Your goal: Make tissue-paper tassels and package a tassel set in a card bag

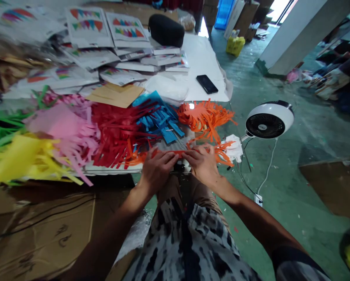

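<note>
At the table's near edge, an orange fringed paper tassel [225,151] stretches sideways between my two hands, its strips sticking out at both ends. My left hand [159,166] closes its fingers on the middle strip from the left. Close beside it, my right hand [202,162] grips the same strip from the right. Just beyond lies a pile of orange fringed paper [206,115], with blue fringed paper [160,117] left of it. Red fringed paper [113,132] spreads out left of my left hand. Farther left lie pink [63,127] and yellow fringed paper [25,158].
Printed packets [89,27] are stacked at the back of the table, near a black case [166,30]. A phone [206,84] lies on the white surface. A white fan [270,119] stands right of the table, its cable trailing to a socket [258,200]. Cardboard [40,234] lies lower left.
</note>
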Available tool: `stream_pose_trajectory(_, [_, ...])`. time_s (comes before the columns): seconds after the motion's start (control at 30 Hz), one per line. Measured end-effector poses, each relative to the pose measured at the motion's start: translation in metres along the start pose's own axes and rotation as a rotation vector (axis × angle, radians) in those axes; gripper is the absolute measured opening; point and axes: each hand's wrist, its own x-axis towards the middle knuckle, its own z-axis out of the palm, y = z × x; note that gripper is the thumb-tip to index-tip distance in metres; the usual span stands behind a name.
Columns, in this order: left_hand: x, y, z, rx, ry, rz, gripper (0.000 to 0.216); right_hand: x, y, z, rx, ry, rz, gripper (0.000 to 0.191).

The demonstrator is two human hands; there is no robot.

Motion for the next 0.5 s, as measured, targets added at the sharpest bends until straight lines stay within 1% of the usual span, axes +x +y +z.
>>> stream_pose_trajectory(0.1, [-0.009, -0.007, -0.002, 0.000, 0.004, -0.025, 0.040, -0.014, 0.016, -0.005, -0.035, 0.027, 0.012, 0.029])
stream_pose_trajectory(0.17, [-0.012, -0.012, -0.005, 0.002, 0.016, -0.032, 0.039, -0.022, 0.027, -0.010, -0.066, 0.064, 0.027, 0.026])
stream_pose_trajectory(0.23, [-0.011, -0.013, -0.008, -0.003, 0.021, -0.030, 0.036, -0.026, 0.031, -0.015, -0.087, 0.126, 0.038, 0.021])
stream_pose_trajectory(0.37, [0.003, -0.009, -0.015, 0.043, 0.011, -0.041, 0.021, -0.016, 0.017, -0.016, -0.049, 0.201, -0.001, 0.027])
stream_pose_trajectory(0.43, [0.011, -0.009, -0.017, 0.088, 0.005, -0.032, 0.019, -0.006, 0.009, -0.011, -0.003, 0.178, -0.046, 0.026])
stream_pose_trajectory(0.5, [0.017, -0.010, -0.018, 0.110, -0.005, -0.002, 0.019, 0.003, 0.006, -0.005, 0.030, 0.138, -0.072, 0.020])
